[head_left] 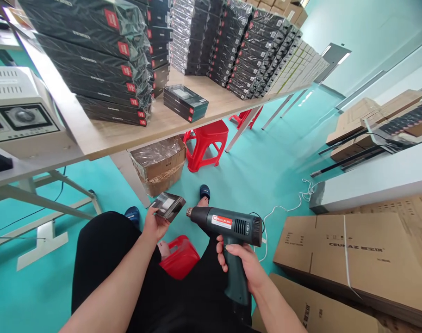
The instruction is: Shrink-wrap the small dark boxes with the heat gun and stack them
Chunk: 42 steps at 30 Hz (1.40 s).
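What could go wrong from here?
If the heat gun is hot, its nozzle, pointed toward the small box, could scorch it or burn the left hand. The loose white cord on the floor might trip someone. The black boxes stacked near the table's edge could topple if bumped.

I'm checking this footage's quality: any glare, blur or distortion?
Head view: glare streaks the near stack of wrapped boxes; same view: the heat gun looks sharp, print on the small box unclear; same view: the scene slants, stretched toward the edges.

dark-green plastic heat gun (238,226) bears red-and-white label (221,220) | near small flat black box (167,208) shows pale-grey picture (168,203) | left stacked black cartons (93,64) carry red squares (127,70)
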Tool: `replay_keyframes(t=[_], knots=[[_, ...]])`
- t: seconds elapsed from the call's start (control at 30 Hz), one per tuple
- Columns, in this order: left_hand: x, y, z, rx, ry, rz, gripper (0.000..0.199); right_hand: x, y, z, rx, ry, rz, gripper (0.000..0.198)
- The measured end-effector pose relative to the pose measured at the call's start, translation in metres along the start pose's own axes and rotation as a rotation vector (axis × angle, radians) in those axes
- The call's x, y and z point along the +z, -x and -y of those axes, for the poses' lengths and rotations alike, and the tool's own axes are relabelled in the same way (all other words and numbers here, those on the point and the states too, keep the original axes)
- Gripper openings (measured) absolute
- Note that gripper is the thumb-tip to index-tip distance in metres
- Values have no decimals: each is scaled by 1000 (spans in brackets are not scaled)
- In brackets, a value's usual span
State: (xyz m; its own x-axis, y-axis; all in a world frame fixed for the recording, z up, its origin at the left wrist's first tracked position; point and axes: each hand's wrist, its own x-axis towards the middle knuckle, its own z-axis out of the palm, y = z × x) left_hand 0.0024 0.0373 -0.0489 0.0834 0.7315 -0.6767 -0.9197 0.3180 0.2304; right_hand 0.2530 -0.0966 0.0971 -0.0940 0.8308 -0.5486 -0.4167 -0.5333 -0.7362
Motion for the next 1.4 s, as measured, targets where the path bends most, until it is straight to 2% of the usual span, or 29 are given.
replay_keyframes(t=[0.2, 0.43, 0.8, 0.93, 1.03, 1.17, 1.4], knots=[[1, 1, 3, -15, -11, 9, 26, 3, 6, -1, -58, -77, -23, 33], [-2, 5, 2, -33, -8, 13, 24, 10, -2, 0, -81, -127, -35, 30], [2, 8, 0, -82, -30, -22, 24, 6, -5, 3, -64, -165, -53, 29], [4, 7, -3, -95, -96, 39, 35, -2, 7, 12, -27, -120, -54, 29], [5, 5, -6, -39, -72, 56, 40, -9, 20, 19, -5, -49, -29, 29], [4, 3, -7, 34, -57, 49, 33, -16, 32, 20, 43, 16, 17, 29], [1, 3, -5, 48, -107, 18, 26, -15, 35, 9, 49, 75, 56, 28]])
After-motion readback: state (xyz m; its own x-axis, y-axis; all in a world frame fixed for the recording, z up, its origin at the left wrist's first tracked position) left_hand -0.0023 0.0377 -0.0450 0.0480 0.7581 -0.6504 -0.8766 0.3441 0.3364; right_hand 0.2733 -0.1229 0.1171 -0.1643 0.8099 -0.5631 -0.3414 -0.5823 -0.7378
